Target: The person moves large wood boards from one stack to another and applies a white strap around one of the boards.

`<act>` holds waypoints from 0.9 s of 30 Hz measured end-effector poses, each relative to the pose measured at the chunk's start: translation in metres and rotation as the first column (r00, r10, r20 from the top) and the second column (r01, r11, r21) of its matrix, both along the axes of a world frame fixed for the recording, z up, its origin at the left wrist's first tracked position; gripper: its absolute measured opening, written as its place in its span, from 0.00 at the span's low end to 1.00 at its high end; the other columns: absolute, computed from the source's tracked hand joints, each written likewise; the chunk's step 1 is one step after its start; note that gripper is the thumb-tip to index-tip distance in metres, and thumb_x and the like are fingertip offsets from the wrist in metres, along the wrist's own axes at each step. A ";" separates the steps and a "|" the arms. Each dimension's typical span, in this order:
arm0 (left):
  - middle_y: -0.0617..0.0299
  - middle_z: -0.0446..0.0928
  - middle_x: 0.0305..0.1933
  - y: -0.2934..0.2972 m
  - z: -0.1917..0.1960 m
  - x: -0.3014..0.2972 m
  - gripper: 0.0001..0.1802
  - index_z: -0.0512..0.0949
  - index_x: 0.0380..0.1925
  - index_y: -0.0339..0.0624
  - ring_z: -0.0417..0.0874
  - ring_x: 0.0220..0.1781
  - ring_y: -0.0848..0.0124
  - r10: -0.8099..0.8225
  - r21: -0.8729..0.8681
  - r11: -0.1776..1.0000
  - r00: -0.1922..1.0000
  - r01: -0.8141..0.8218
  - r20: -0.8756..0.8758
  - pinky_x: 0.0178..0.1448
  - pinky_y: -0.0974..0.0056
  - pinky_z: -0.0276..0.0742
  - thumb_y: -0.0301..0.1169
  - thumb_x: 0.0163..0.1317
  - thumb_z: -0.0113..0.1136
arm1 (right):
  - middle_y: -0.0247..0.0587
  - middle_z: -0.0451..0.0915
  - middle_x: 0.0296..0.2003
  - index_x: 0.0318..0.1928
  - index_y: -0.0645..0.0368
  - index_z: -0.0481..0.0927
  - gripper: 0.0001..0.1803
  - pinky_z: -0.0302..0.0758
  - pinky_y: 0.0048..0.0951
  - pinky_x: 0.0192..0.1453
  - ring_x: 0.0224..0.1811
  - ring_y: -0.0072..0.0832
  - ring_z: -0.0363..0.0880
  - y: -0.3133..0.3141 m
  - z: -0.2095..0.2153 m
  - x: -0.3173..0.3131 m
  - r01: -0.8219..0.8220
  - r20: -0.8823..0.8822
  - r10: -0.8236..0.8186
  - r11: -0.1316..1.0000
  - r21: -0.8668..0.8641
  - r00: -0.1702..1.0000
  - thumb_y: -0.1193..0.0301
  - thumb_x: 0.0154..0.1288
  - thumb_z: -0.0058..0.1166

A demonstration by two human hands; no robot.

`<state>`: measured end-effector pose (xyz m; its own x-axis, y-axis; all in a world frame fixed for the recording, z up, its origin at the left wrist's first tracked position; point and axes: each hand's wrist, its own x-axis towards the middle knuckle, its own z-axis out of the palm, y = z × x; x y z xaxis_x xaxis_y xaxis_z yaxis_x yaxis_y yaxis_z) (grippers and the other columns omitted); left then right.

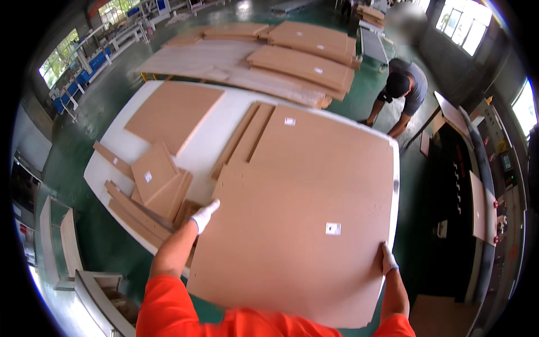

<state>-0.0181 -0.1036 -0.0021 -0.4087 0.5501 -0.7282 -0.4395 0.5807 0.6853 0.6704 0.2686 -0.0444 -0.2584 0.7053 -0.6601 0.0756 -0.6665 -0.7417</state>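
A large flat brown panel (275,247) with a small white label stretches out in front of me, its near edge close to my body. My left hand (205,215), in a white glove, grips its left edge, thumb up and most fingers hidden beneath. On the opposite edge my right hand (388,258), also gloved in white, holds on, its fingers partly hidden by the panel. The panel lies over another labelled brown panel (325,140) and overlaps the white tabletop (224,90).
Smaller brown boards (154,171) and a square panel (174,112) lie on the table's left part. A co-worker (407,90) bends at the far right corner. Stacked panels (303,62) stand beyond. A long machine (497,185) runs along the right.
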 end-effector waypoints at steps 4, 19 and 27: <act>0.52 0.71 0.73 -0.032 0.042 0.015 0.47 0.66 0.73 0.38 0.71 0.73 0.58 0.067 0.035 0.997 0.996 -0.070 0.061 0.74 0.53 0.69 0.66 0.70 0.51 | 0.32 0.74 0.67 0.72 0.57 0.70 0.39 0.63 0.35 0.76 0.69 0.28 0.69 -0.022 0.025 0.010 -0.008 -0.014 0.009 0.998 0.057 1.000 0.40 0.74 0.50; 0.53 0.48 0.85 -0.293 0.046 0.108 0.53 0.54 0.80 0.48 0.45 0.86 0.59 0.341 0.142 0.936 0.929 -0.322 -0.144 0.84 0.54 0.41 0.69 0.66 0.52 | 0.38 0.65 0.74 0.77 0.58 0.61 0.46 0.56 0.37 0.80 0.76 0.34 0.60 -0.058 0.039 -0.052 -0.458 -0.258 0.480 0.877 0.144 0.838 0.38 0.73 0.49; 0.52 0.56 0.82 -0.504 0.035 0.144 0.48 0.63 0.76 0.42 0.52 0.84 0.60 0.726 0.247 0.681 0.681 -0.689 -0.101 0.83 0.55 0.42 0.64 0.67 0.57 | 0.39 0.66 0.73 0.77 0.57 0.62 0.49 0.60 0.37 0.78 0.74 0.35 0.63 -0.232 0.158 -0.253 -0.593 0.159 0.579 0.721 0.359 0.800 0.36 0.69 0.54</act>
